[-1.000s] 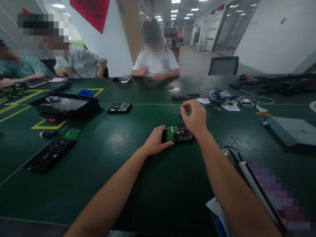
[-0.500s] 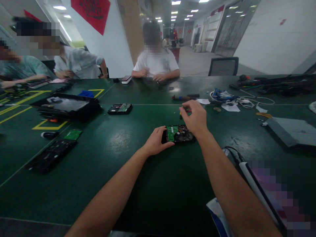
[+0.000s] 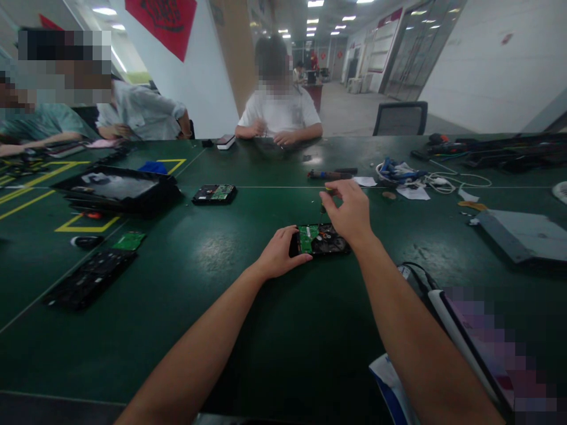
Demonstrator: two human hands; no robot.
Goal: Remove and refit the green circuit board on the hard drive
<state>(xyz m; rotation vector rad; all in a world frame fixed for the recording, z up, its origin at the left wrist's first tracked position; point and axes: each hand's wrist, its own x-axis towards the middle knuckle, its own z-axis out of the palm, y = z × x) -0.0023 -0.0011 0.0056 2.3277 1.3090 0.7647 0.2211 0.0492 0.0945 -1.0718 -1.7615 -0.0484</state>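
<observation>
A hard drive (image 3: 308,239) with a green circuit board and a dark metal body lies flat on the green table (image 3: 212,330). My left hand (image 3: 279,254) grips its left end, thumb along the near edge and fingers at the far side. Above the drive, my right hand (image 3: 349,206) pinches the handle of a small screwdriver (image 3: 323,208), yellow and dark, held upright. Its thin shaft points down at the board's right part; whether the tip sits in a screw is too small to tell.
Another hard drive (image 3: 214,193) lies left of centre, near a black tray (image 3: 119,198). At left is a long dark part (image 3: 91,277) with a green board. Cables (image 3: 411,173), a grey metal box (image 3: 522,236) and a tablet-like device (image 3: 469,348) occupy the right. A person (image 3: 279,112) sits opposite.
My right fingers have shifted slightly on the screwdriver handle, whose yellow top now shows. The left hand and the hard drive stay in place.
</observation>
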